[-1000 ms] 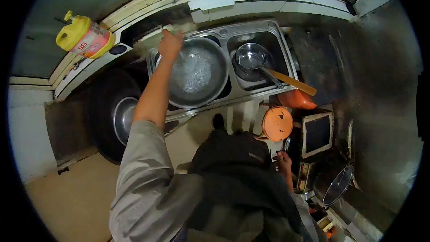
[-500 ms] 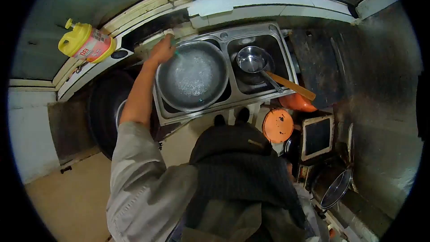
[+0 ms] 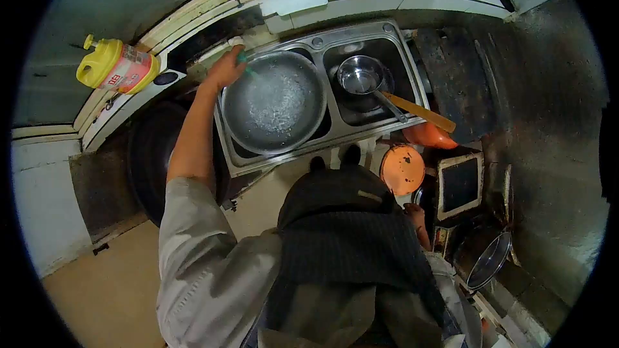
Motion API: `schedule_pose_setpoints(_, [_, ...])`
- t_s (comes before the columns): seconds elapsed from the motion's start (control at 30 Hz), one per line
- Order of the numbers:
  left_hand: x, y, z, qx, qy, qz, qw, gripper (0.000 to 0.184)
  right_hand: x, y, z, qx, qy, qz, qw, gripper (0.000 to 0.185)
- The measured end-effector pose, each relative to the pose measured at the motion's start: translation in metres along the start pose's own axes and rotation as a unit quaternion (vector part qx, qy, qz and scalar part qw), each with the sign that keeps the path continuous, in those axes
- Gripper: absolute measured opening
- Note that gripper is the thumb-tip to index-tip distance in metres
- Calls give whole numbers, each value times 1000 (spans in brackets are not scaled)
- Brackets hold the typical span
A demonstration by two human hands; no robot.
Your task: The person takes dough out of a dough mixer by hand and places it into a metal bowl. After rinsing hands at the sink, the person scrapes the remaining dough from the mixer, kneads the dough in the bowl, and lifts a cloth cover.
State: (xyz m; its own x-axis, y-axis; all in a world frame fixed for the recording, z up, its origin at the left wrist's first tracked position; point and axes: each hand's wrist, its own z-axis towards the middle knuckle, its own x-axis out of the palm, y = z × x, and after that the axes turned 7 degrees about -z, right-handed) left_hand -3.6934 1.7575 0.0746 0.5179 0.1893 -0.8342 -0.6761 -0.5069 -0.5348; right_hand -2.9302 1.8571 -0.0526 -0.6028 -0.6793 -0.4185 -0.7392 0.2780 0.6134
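Note:
A large round grey metal pan (image 3: 235, 116) rests over the left sink bowl, with bubbling water in it. At its upper left edge my left hand (image 3: 225, 71) is closed around a green hose (image 3: 247, 69), whose end points into the pan. Just beyond the fingers is a small white fitting (image 3: 236, 41). In the right sink bowl sits a steel ladle or small saucepan (image 3: 361, 75) with a long handle, and a wooden stick (image 3: 419, 113) lies across the rim. My right hand (image 3: 416, 214) hangs low beside my body, partly hidden; its fingers are not clear.
The steel double sink (image 3: 309, 145) runs along the window ledge. A yellow pump bottle (image 3: 119, 67) stands on the ledge to the left. On the right are a dark board (image 3: 451, 84), an orange round lid (image 3: 403, 169), a red bowl (image 3: 431, 135) and a dark-panelled box (image 3: 460, 182).
My right hand has come into view at the right of my body. The left hand stays by the pan while the whole view shifts slightly.

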Motion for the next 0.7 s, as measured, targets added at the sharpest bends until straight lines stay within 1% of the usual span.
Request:
schedule_pose_setpoints(0.07, [0, 0, -2, 2, 6, 4, 1000, 58, 2, -13, 0, -98, 11, -98, 990, 29])
schedule_pose_setpoints(0.1, [-1, 0, -3, 2, 6, 5, 1000, 58, 4, -20, 0, -52, 11, -75, 996, 27])
schedule_pose_setpoints(0.17, [-3, -5, -5, 5, 14, -4, 1000, 60, 8, -45, 0, -5, 10, -50, 999, 25])
schedule_pose_setpoints(0.2, [-3, -7, -5, 7, 14, -4, 1000, 60, 9, -60, 1, -71, 12, -62, 995, 23])
schedule_pose_setpoints(0.27, [-3, -9, -3, 2, 14, 6, 1000, 61, 9, -63, -4, -136, 12, -72, 988, 21])
schedule_pose_setpoints(0.3, [-4, -9, -3, 4, 14, 7, 1000, 61, 6, -63, -6, -248, -12, -274, 929, 20])
schedule_pose_setpoints(0.33, [-4, -7, -2, 12, 11, 12, 1000, 61, 4, -56, -12, -345, -35, -461, 817, 18])
schedule_pose_setpoints(0.37, [-4, -8, -2, 19, 7, 17, 1000, 62, 8, -51, -19, -344, -37, -460, 818, 18])
schedule_pose_setpoints(0.4, [-4, -8, -3, 21, 7, 17, 1000, 62, 17, -48, -26, -233, -38, -245, 940, 18])
schedule_pose_setpoints(0.43, [-5, -9, -4, 23, 8, 22, 999, 62, 20, -52, -27, -168, -30, -131, 977, 19])
schedule_pose_setpoints(0.47, [-7, -11, -4, 24, 9, 26, 999, 62, 23, -56, -28, -105, -37, -10, 994, 19])
schedule_pose_setpoints(0.5, [-8, -12, -4, 26, 9, 26, 999, 62, 23, -60, -25, -167, -65, -134, 975, 23])
schedule_pose_setpoints(0.57, [-11, -14, -5, -8, 35, 5, 999, 63, 24, -53, -29, -225, -92, -255, 936, 26])
schedule_pose_setpoints(0.6, [-11, -14, -5, -7, 35, 5, 999, 63, 22, -47, -33, -191, -56, -214, 956, 27])
schedule_pose_setpoints(0.67, [-11, -10, -4, 1, 33, 4, 999, 64, 25, -14, -47, -157, -20, -172, 972, 28])
schedule_pose_setpoints(0.7, [-9, -5, -3, 1, 32, 4, 999, 64, 30, 1, -52, -55, -44, -134, 988, 29])
